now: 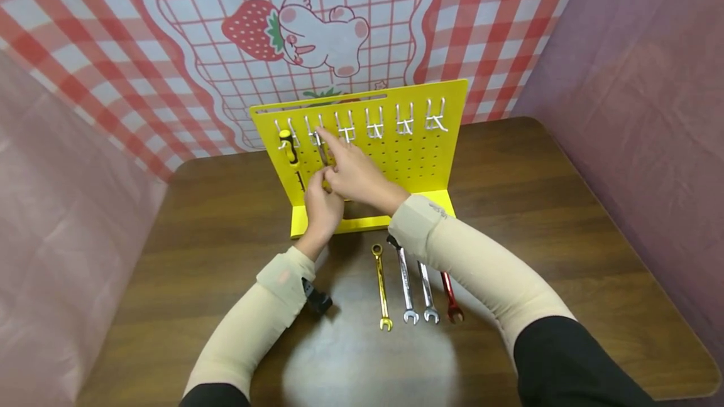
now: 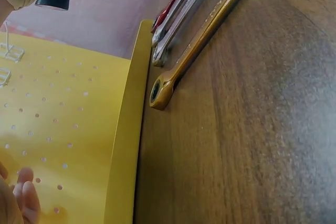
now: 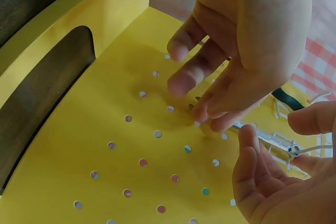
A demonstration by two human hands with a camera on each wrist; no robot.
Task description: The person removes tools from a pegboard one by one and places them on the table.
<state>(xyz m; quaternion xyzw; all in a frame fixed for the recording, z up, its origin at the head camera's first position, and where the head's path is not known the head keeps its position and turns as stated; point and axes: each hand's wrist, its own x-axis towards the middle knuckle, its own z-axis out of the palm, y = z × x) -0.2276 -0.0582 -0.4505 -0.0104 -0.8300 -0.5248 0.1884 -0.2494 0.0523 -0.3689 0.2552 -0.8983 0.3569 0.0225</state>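
Note:
A silver combination wrench lies along the yellow pegboard, its ring end by the second hook from the left. My left hand pinches its lower part; in the right wrist view, the left hand's fingers cover part of the handle, with the open end showing beyond them. My right hand is at the upper part, index finger stretched toward the hook. The right hand's thumb and fingers lie around the ring end. A yellow-and-black screwdriver hangs on the leftmost hook.
On the wooden table in front of the board lie a gold wrench, two silver wrenches and a red wrench, partly under my right forearm. More white double hooks line the board's top. Checked cloth hangs behind.

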